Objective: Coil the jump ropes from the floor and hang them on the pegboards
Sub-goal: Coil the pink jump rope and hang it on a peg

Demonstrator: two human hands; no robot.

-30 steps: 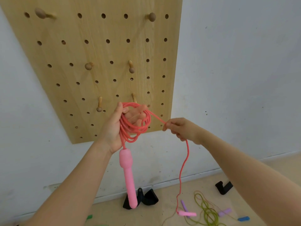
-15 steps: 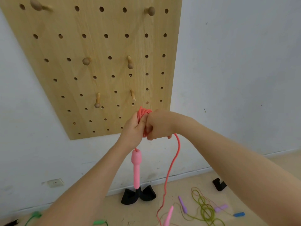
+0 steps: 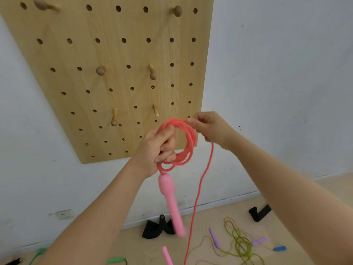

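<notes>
While a pink rope [image 3: 188, 142] hangs in several loose loops in front of the lower right corner of a wooden pegboard [image 3: 107, 54], the left hand [image 3: 155, 150] grips the bundle with fingers curled through the coil. The right hand [image 3: 210, 129] pinches the top of the loops between thumb and fingertips, just beside the left. The cord is a salmon pink, thin and smooth, wound into a rough ring. One pale pink handle [image 3: 171, 203], bulbous at the top and tapering below, dangles under the left hand and is blurred at its lower end. A single free strand drops from the right hand to the bottom edge of the view, where the tip of a second pink handle [image 3: 167, 256] shows beside it.

Behind the coil, wooden pegs [image 3: 114, 117] stick out of the board, which is fixed to a white wall [image 3: 277, 83]. On the floor [image 3: 202, 245] to the right lies an olive rope [image 3: 240, 243] in a tangle with purple handles [image 3: 214, 237], and a blue handle [image 3: 279, 248] near it. A green rope [image 3: 116, 260] lies at the lower left. Two black stands [image 3: 158, 228] sit by the skirting, and a wall socket [image 3: 65, 214] is low on the left. No brand, label or writing can be read anywhere.
</notes>
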